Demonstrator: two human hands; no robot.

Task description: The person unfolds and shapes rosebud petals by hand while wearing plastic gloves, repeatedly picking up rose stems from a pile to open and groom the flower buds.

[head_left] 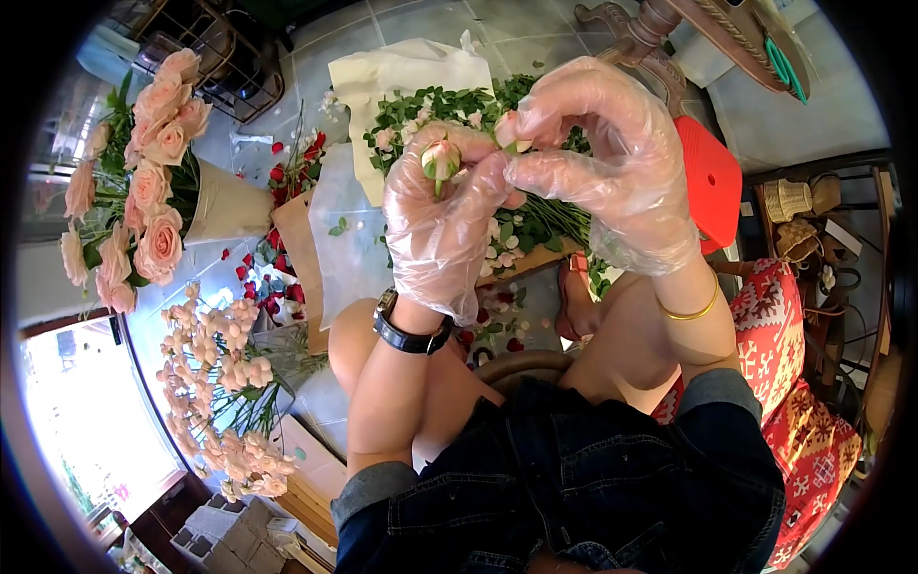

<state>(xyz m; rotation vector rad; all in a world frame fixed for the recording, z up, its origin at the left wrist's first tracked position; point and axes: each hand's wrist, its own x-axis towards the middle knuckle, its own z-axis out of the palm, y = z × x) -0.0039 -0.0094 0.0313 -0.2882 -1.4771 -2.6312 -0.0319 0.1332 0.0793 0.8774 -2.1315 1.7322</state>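
Both hands wear clear plastic gloves and are raised above the lap, fingertips close together. My left hand is closed around a pale pink rosebud, whose green base and short stem point toward me. With thumb and forefinger, my right hand pinches at a small pink flower piece; I cannot tell whether it is a bud or a petal. Beneath the hands, a bunch of small pink roses with green leaves and stems lies on paper, partly hidden by the gloves.
A bucket of large pink roses stands at left, with more pale flowers nearer me. Red petals litter the tiled floor. At right are a red stool, a patterned red cloth and a shelf of baskets.
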